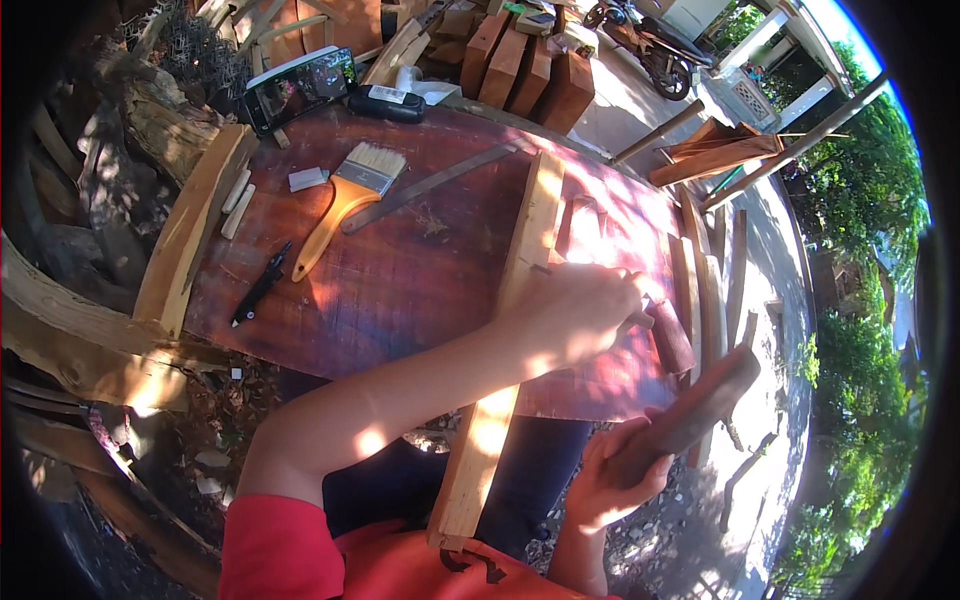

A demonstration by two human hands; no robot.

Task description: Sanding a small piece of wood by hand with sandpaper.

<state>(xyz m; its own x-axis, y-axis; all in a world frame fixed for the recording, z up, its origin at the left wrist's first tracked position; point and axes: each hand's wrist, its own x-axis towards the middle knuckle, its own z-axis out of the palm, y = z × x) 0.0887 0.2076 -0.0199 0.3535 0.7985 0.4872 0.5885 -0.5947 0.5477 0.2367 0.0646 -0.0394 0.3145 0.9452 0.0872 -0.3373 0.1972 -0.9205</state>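
Observation:
My left hand (581, 311) is a closed fist, stretched across a squared wooden bar (478, 457) and over the table's right part. A short brown piece (641, 319), perhaps wood, pokes out by its fingers; the rest is hidden. Just beyond lies a curled brown sheet, seemingly sandpaper (673, 337). My right hand (619, 476), lower right, grips a dark wooden block (686, 420) that tilts up to the right, off the table's edge. The bar runs from near my shirt over the reddish tabletop (405, 300), passing under my left forearm.
On the tabletop lie a flat paintbrush (349, 199), a metal ruler (435, 184), a black pen (262, 285), chalk-like sticks (238, 210) and a black case (386, 103). A phone (300, 90) stands at the back left. Timber blocks (517, 71) and a motorcycle (652, 52) are beyond.

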